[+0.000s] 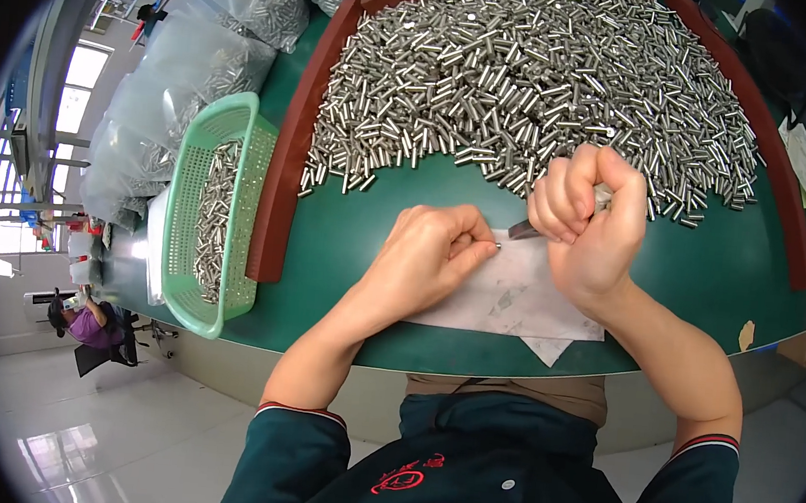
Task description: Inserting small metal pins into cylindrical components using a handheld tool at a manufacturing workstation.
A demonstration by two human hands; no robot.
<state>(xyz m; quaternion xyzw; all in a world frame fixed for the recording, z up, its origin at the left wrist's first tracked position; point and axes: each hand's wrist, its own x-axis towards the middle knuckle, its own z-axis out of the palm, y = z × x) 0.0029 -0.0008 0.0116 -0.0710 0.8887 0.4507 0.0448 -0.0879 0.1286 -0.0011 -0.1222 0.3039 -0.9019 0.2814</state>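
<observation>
My left hand is closed in a pinch over a pale cloth or paper sheet, with the end of a small metal pin showing at the fingertips. Just to its right, my right hand is wrapped in a fist round a dark tool with a flat tip. That tip points down and left, close to the pin; I cannot tell whether they touch. Most of the tool is hidden by the fingers. Beyond both hands spreads a large heap of short metal pins.
A reddish-brown wooden border frames the heap on the green table. To the left stands a light green basket with pins inside. Clear plastic bags of pins lie beyond it. A person sits at the far left.
</observation>
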